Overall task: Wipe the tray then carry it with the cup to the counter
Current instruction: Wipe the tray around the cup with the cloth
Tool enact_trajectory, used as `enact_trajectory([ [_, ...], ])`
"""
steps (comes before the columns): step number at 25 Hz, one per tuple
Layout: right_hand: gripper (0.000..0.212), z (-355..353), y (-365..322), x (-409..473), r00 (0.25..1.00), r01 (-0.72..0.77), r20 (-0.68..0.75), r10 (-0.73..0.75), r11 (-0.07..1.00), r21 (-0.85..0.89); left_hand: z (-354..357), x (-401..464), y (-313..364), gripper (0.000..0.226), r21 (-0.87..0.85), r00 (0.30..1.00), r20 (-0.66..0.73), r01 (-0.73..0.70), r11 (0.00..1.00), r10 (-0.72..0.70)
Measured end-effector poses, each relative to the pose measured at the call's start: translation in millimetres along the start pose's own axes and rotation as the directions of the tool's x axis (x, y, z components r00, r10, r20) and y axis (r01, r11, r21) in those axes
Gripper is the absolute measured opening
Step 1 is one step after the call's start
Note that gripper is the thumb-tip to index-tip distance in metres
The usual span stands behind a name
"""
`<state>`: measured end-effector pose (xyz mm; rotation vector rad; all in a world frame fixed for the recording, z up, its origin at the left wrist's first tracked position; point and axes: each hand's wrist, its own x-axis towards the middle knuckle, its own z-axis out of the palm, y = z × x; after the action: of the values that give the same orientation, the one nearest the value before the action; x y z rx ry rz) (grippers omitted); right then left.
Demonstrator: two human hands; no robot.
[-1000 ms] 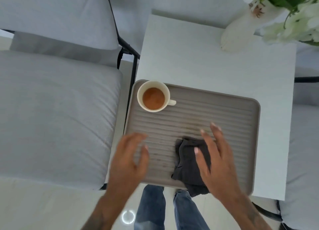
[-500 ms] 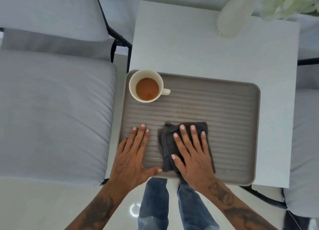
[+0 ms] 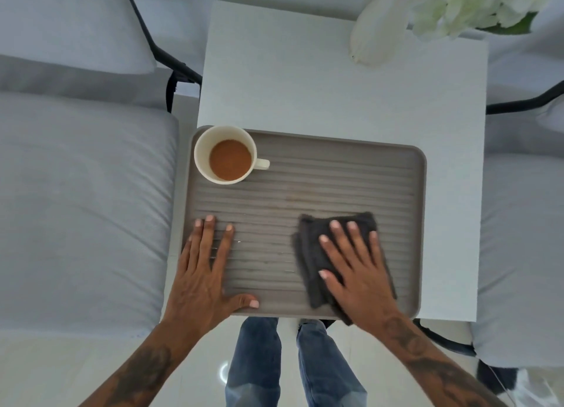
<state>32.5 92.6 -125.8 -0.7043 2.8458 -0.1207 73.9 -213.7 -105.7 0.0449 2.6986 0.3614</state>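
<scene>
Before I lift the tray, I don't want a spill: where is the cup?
In the head view, the cup stands on the tray's far left corner, beyond the left hand.

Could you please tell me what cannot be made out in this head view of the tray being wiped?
- Tray surface under the cloth, the right hand and the left hand: covered, so any marks there are hidden.
- Cup depth: only seen from above.
- Vase top and flowers: cut off by the upper edge.
- The counter: not in view.
</scene>
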Motion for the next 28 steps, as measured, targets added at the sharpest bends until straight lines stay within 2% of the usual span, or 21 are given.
enact_trajectory([
  [3,0.06,-5.4,28.4,-14.6,0.998,-0.049,0.034,0.05,0.999,-0.011,-0.7,1.0,0.5,0.127,-0.018,0.999,0.034,-0.006,1.0,0.007],
  [6,0.063,-2.3,2.9,2.5,0.994,-0.106,-0.013,0.106,0.994,0.027,0.4,0.0,0.4,0.127,-0.026,0.999,0.046,-0.014,1.0,0.016],
  [12,0.062,1.7,-88.3,75.3,0.978,0.207,-0.059,-0.202,0.972,0.113,2.9,1.2,0.5,0.129,0.008,0.997,0.075,-0.026,1.0,0.026],
  [15,0.062,1.8,-75.6,77.5,0.968,0.25,-0.064,-0.244,0.961,0.12,2.7,1.8,-1.3,0.131,0.015,0.995,0.096,-0.032,0.999,0.03],
  [21,0.063,-10.0,37.4,19.1,1.0,-0.018,-0.022,0.019,0.998,0.059,2.3,4.5,-1.7,0.131,0.028,0.996,0.087,-0.03,0.999,0.027],
  [25,0.065,-6.3,14.4,34.0,0.988,-0.137,-0.065,0.14,0.989,0.056,6.3,4.8,-1.5,0.133,0.041,0.997,0.067,-0.031,0.999,0.029],
  [28,0.064,-2.1,-33.7,64.2,0.993,-0.043,-0.106,0.054,0.994,0.104,7.6,4.7,-1.0,0.133,0.056,0.998,0.062,-0.024,0.998,0.021],
])
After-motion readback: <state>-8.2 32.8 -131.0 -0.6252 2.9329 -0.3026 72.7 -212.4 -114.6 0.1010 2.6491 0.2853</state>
